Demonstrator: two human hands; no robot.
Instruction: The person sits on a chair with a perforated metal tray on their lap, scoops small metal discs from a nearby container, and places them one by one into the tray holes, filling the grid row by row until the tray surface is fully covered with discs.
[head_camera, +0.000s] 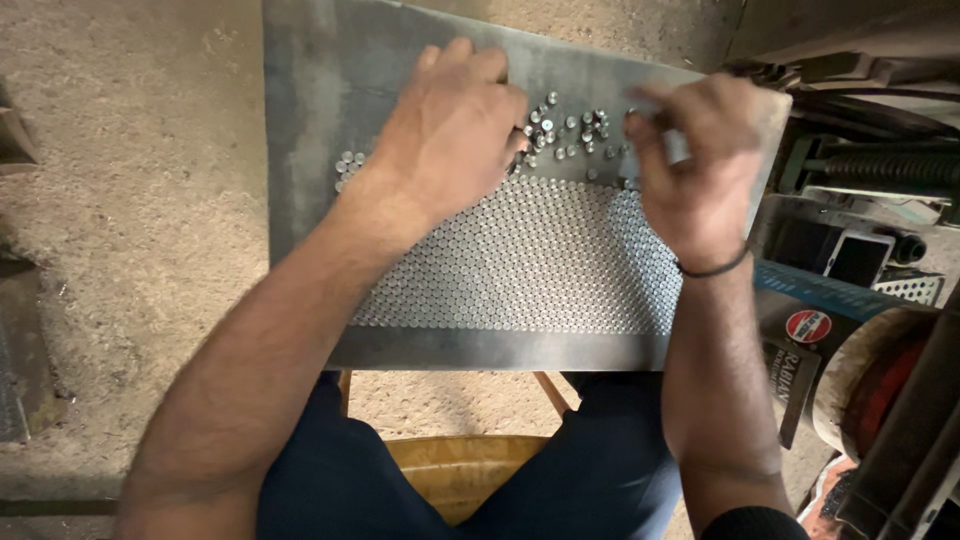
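Dark blue trousers (600, 470) fill the near bottom, a yellow bucket (460, 475) between the knees. Above them sits a grey metal plate (310, 120), flat, dull, smudged, resting across the lap with wooden legs just under its near edge. Packed small round metal pieces (530, 265) cover the plate's near half in tight rows (honeycomb look, shiny tops), reaching close to the near edge and the right edge. Left part of the plate is bare, so is the far left corner; plenty of open room there.

Left hand (455, 125) lies palm down near the plate's far middle, fingers curled loosely together, tips pressing on the plate beside the loose pieces (570, 130). Those are scattered, not in rows, between the two hands just beyond the packed field. A few more strays (347, 165) sit left of the left wrist.

Right hand (695, 160) is at the far right edge, fingers bent, thumb and forefinger pinched together over the loose ones; what's pinched is too small to tell. Black band (715, 268) on the right wrist. Sandy concrete floor (130, 200) left of the plate, machine clutter (870, 170) crowds the right side.
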